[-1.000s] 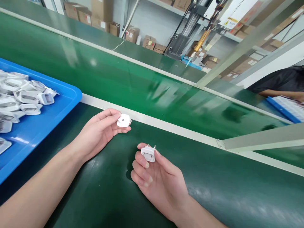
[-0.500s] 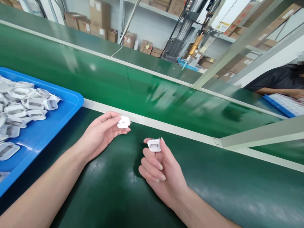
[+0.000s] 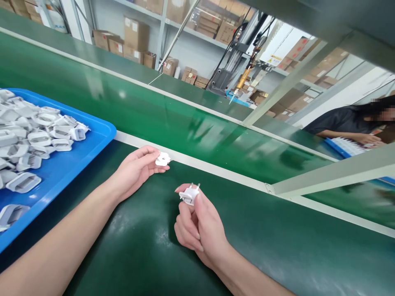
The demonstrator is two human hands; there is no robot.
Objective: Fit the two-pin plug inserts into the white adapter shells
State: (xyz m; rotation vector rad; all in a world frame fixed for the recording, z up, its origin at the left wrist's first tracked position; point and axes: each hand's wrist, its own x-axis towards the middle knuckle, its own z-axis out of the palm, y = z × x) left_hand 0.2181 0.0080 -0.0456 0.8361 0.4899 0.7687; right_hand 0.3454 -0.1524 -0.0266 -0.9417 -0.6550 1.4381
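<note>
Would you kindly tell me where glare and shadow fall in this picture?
Head view: soft glare streaks the glossy green conveyor belt; the right hand, holding a white two-pin plug piece, shadows the dark green mat; the small white plastic piece in the left hand looks sharp.

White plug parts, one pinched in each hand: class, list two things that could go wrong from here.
1. The left hand holds its white cover piece in a pinch alone, close to the pale rail beside the green conveyor belt; a slip could send it onto the belt.
2. The right hand pinches the pinned plug piece with its two metal pins sticking up; a hard squeeze or knock might bend them.
</note>
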